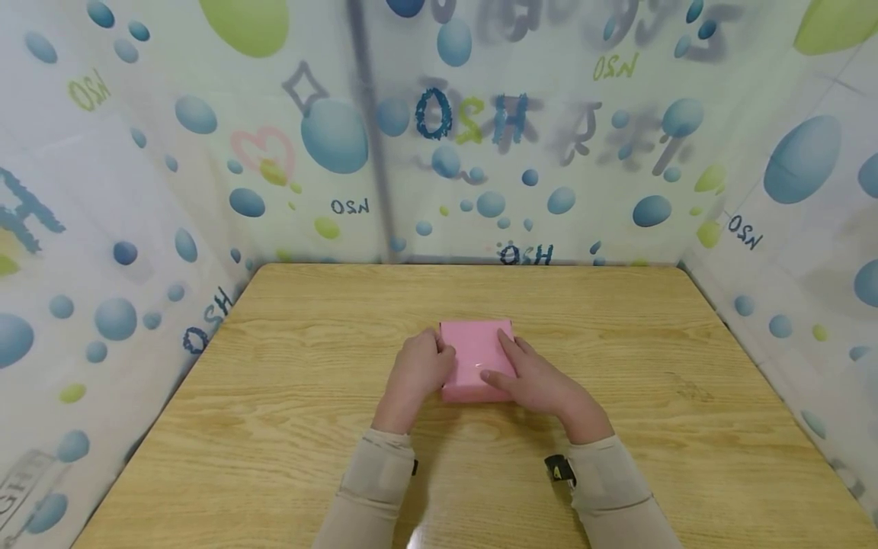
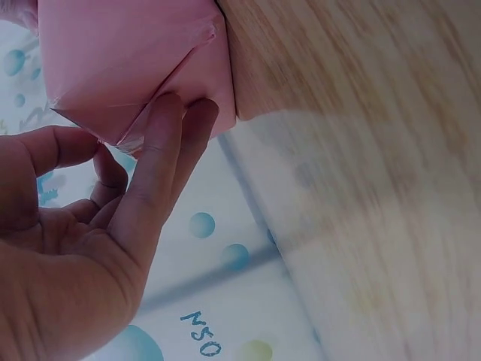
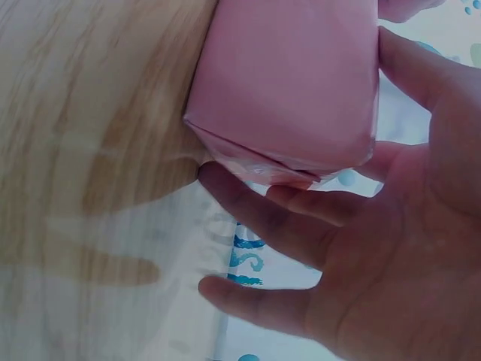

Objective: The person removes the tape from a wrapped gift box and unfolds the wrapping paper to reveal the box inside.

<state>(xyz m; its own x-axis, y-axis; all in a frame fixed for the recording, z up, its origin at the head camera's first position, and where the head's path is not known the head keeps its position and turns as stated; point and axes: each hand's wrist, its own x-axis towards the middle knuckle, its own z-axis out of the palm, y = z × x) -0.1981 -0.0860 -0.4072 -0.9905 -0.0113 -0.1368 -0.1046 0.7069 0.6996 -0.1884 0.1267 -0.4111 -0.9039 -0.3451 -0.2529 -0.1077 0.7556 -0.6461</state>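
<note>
Steadying a pink box (image 1: 472, 345) on a wooden bench (image 1: 631, 351), a person in beige sleeves (image 1: 373, 480) worked with both hands, the left hand (image 1: 417, 370) at its left end and the right hand (image 1: 545, 379) at its right. The box sat near the middle of the bench, with a bubble-patterned curtain (image 1: 480, 183) beyond the far edge. The step in hand looked to be tending the wrapping at the left end, where a slanting crease (image 2: 174, 80) ran across the fold. Done well, it likely called for a light touch along that crease and a firm but gentle brace from the right, lest the glossy covering wrinkle or tear. The left fingers (image 2: 150, 165) were bent close to the box: two lay against the folded end, while the left thumb (image 2: 64, 147) and a curled finger (image 2: 111, 171) met at the corner, seemingly pinching the wrapping's edge, though the dim view left that contact uncertain. The right fingers (image 3: 263, 218) were spread; the right thumb (image 1: 495, 379) and index finger (image 1: 509, 347) rested on top, others touched the right end, and the little finger (image 3: 255, 299) stood apart, holding nothing.
</note>
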